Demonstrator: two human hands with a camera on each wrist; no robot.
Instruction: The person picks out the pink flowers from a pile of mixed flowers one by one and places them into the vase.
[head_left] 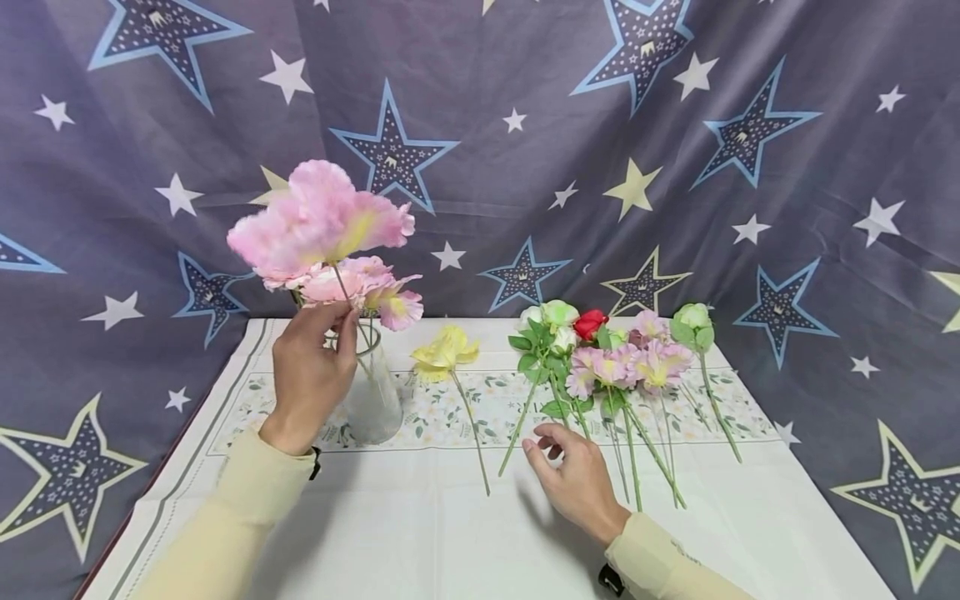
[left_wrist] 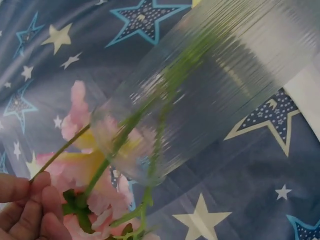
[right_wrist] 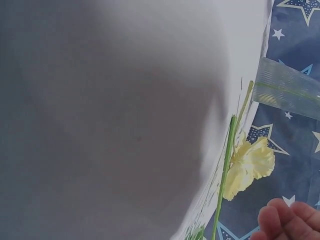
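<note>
My left hand [head_left: 311, 371] pinches the thin stem of a large pink flower with a yellow centre [head_left: 318, 212], held above the ribbed glass vase [head_left: 375, 400]. In the left wrist view, its fingers grip that stem [left_wrist: 60, 152] beside the vase mouth. Pink blooms [head_left: 352, 283] with green stems stand inside the vase. My right hand [head_left: 577, 475] hovers over the table with loosely bent fingers and nothing in them, near the stem ends of the laid-out flowers. A yellow flower [head_left: 446, 350] lies between the vase and that hand; it also shows in the right wrist view [right_wrist: 250, 165].
On the right of the white tablecloth [head_left: 420, 533] lie white-green roses [head_left: 558, 314], a red rose [head_left: 590, 323] and several pink-purple flowers [head_left: 663, 364]. A single pale green rose [head_left: 693, 317] lies farthest right. A star-patterned curtain [head_left: 480, 200] hangs behind the table.
</note>
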